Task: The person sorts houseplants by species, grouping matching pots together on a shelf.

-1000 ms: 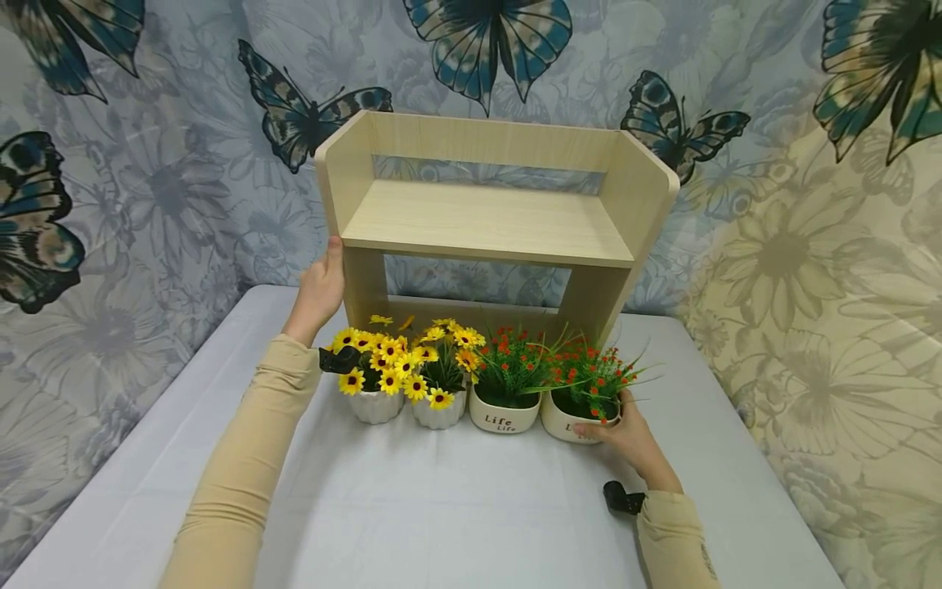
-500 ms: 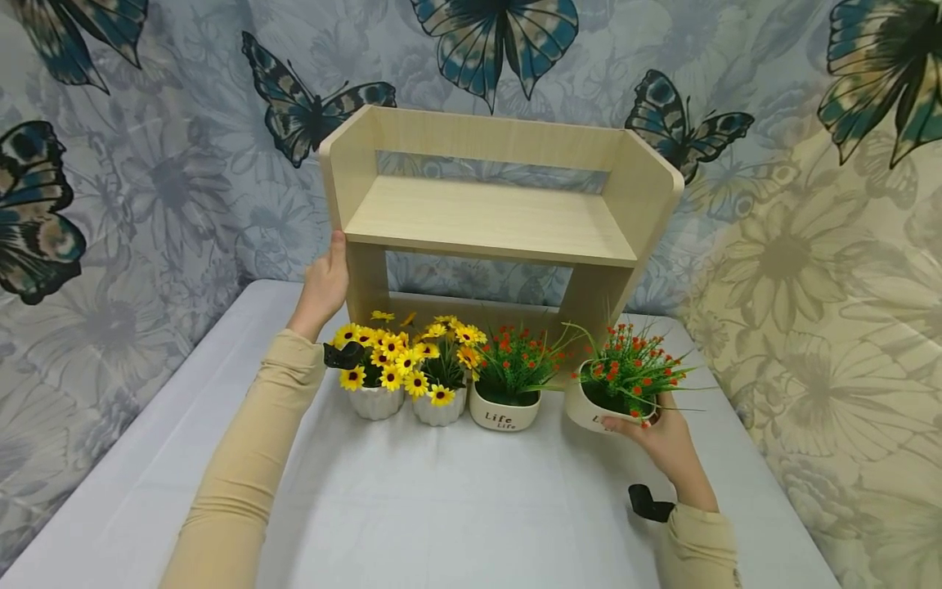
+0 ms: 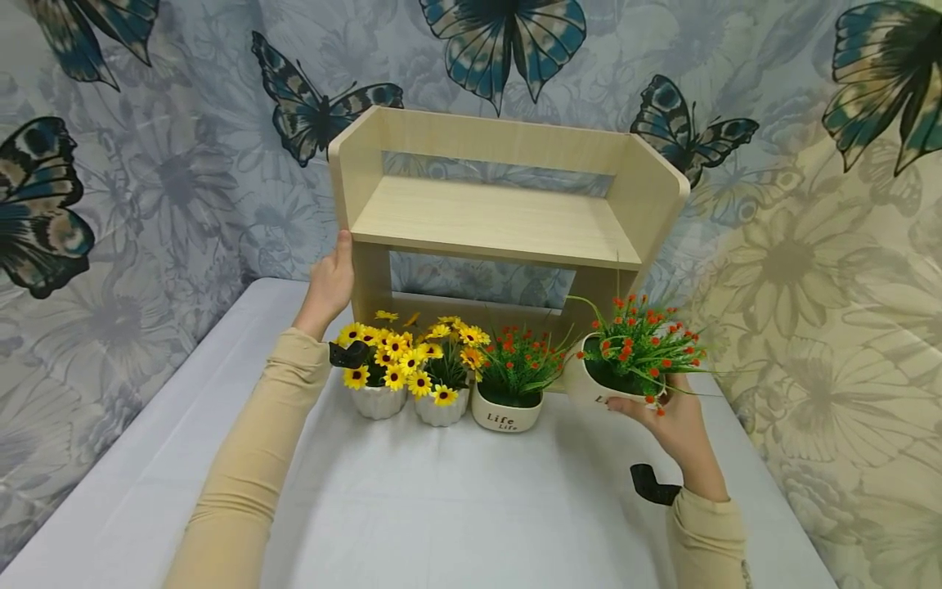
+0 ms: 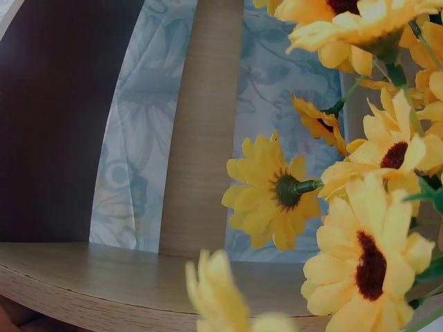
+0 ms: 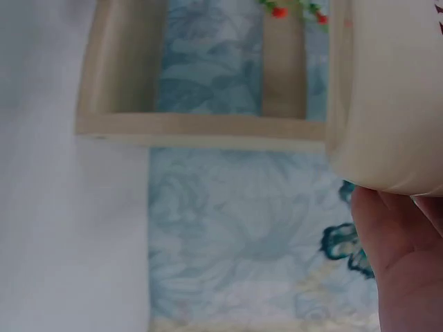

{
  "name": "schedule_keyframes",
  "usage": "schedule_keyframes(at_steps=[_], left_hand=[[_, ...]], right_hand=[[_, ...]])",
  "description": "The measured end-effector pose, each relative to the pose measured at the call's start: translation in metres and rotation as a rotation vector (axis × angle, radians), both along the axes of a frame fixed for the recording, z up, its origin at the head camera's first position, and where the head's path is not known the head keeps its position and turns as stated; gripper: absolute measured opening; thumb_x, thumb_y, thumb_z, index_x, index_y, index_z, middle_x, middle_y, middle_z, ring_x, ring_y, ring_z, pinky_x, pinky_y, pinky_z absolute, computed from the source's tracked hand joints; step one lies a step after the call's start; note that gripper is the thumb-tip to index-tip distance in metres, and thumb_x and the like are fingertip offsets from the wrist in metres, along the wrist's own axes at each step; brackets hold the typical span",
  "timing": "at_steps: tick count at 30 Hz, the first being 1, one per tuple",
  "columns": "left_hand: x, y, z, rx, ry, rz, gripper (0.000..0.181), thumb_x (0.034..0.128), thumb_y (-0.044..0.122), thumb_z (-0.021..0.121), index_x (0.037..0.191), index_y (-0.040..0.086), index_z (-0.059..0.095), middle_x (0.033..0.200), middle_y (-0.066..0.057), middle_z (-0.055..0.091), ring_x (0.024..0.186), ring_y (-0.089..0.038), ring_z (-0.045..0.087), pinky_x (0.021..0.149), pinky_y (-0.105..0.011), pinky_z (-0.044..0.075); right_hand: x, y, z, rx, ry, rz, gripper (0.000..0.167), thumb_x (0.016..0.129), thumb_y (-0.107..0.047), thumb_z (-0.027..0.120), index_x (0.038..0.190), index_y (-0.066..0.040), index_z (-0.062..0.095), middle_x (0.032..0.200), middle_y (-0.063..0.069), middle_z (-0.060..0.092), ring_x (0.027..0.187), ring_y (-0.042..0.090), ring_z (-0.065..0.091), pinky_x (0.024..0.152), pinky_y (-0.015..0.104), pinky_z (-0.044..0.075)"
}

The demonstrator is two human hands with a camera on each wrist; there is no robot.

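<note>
My right hand [image 3: 680,425] holds a cream oval pot [image 3: 589,384] with red-flowered grass, tilted and raised off the table in the head view. In the right wrist view the fingers [image 5: 394,221] lie against the side of that pot [image 5: 394,104]. My left hand [image 3: 327,286] grips the left side panel of the wooden shelf [image 3: 486,217], its thumb on the front edge. A second cream pot [image 3: 508,415], marked "Life", stands in front of the shelf. Left of it are two white pots [image 3: 441,409] [image 3: 379,402] with yellow flowers.
The shelf stands at the back of a white-covered table [image 3: 456,507], before a patterned cloth backdrop [image 3: 177,188] with butterflies. Close to the left wrist camera hang yellow flowers [image 4: 370,263], with the shelf's side panel [image 4: 138,277] behind them.
My right hand has lifted the right-hand cream pot and moved it to the right, away from the row, tilting it. My left hand keeps its grip on the shelf.
</note>
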State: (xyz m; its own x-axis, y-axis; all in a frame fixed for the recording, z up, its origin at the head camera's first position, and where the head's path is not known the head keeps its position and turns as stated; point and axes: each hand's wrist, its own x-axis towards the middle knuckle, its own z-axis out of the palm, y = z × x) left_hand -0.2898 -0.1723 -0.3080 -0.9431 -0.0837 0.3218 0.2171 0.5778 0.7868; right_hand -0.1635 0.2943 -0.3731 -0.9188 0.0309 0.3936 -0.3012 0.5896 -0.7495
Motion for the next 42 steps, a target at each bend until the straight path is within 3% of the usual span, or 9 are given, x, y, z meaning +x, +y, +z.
schedule_keyframes(at_steps=[7,16,19,23,30,32,34,39,42], left_hand=[[-0.001,-0.001,-0.001,-0.007,-0.001,-0.018,0.087,0.091,0.065,0.004,0.144,-0.002,0.024,0.145,-0.02,0.025,0.133,-0.037,0.021,0.107,-0.05,0.017],[0.0,-0.004,0.0,-0.026,-0.018,-0.037,0.089,0.0901,0.066,0.003,0.144,-0.002,0.024,0.144,-0.023,0.025,0.131,-0.04,0.023,0.106,-0.052,0.017],[0.001,-0.006,0.002,-0.031,-0.028,-0.052,0.09,0.09,0.066,0.003,0.143,-0.003,0.025,0.145,-0.023,0.024,0.133,-0.039,0.021,0.107,-0.051,0.014],[0.001,-0.007,0.004,-0.028,-0.032,-0.065,0.089,0.0903,0.066,0.003,0.143,-0.002,0.025,0.145,-0.023,0.024,0.133,-0.038,0.021,0.107,-0.05,0.013],[0.001,-0.006,0.003,-0.017,-0.04,-0.071,0.089,0.0907,0.065,0.004,0.143,-0.003,0.024,0.146,-0.021,0.024,0.134,-0.036,0.019,0.108,-0.049,0.012],[0.001,-0.006,0.003,-0.013,-0.042,-0.072,0.088,0.0906,0.066,0.005,0.144,-0.002,0.024,0.146,-0.021,0.024,0.134,-0.036,0.019,0.108,-0.05,0.012],[0.001,-0.006,0.003,-0.013,-0.044,-0.072,0.088,0.0906,0.066,0.005,0.144,-0.002,0.024,0.146,-0.021,0.024,0.134,-0.037,0.019,0.108,-0.05,0.012],[0.001,-0.007,0.003,-0.013,-0.046,-0.069,0.088,0.0907,0.066,0.005,0.144,-0.002,0.024,0.145,-0.021,0.024,0.134,-0.037,0.02,0.107,-0.05,0.014],[0.001,-0.007,0.003,-0.011,-0.053,-0.069,0.088,0.0905,0.066,0.005,0.144,-0.002,0.024,0.146,-0.022,0.024,0.133,-0.038,0.02,0.107,-0.051,0.014]], right_hand=[[-0.002,-0.016,0.019,0.07,0.005,-0.027,0.066,0.067,-0.021,0.086,0.118,-0.001,0.048,0.106,0.009,0.054,0.094,0.007,0.046,0.083,0.041,0.04],[-0.013,-0.039,0.046,0.101,0.18,0.012,0.079,0.06,-0.015,0.089,0.129,-0.007,0.052,0.108,0.011,0.063,0.081,0.0,0.054,0.065,0.015,0.043],[-0.016,-0.046,0.056,0.109,0.187,-0.005,0.066,0.061,-0.018,0.089,0.116,-0.004,0.057,0.092,0.009,0.063,0.073,0.001,0.051,0.06,0.016,0.04],[-0.017,-0.055,0.07,0.116,0.19,-0.03,0.051,0.061,-0.022,0.089,0.091,-0.002,0.052,0.065,0.003,0.044,0.057,0.009,0.036,0.05,0.023,0.029],[-0.023,-0.073,0.088,0.038,0.201,0.018,0.066,0.064,-0.021,0.088,0.12,-0.008,0.056,0.095,0.006,0.063,0.079,0.008,0.055,0.066,0.021,0.044],[-0.024,-0.079,0.092,0.041,0.212,-0.004,0.061,0.063,-0.024,0.088,0.114,-0.009,0.057,0.082,0.006,0.059,0.071,0.011,0.052,0.061,0.022,0.041],[-0.026,-0.085,0.096,0.021,0.217,0.005,0.062,0.063,-0.025,0.088,0.115,-0.012,0.058,0.082,0.004,0.059,0.067,0.013,0.052,0.058,0.023,0.042],[-0.032,-0.103,0.108,-0.05,0.241,0.093,0.078,0.064,-0.021,0.087,0.133,-0.025,0.05,0.108,0.003,0.063,0.077,0.012,0.06,0.06,0.023,0.048],[-0.036,-0.111,0.113,-0.065,0.246,0.127,0.079,0.064,-0.02,0.087,0.134,-0.025,0.049,0.111,0.003,0.063,0.081,0.011,0.059,0.061,0.022,0.048]])
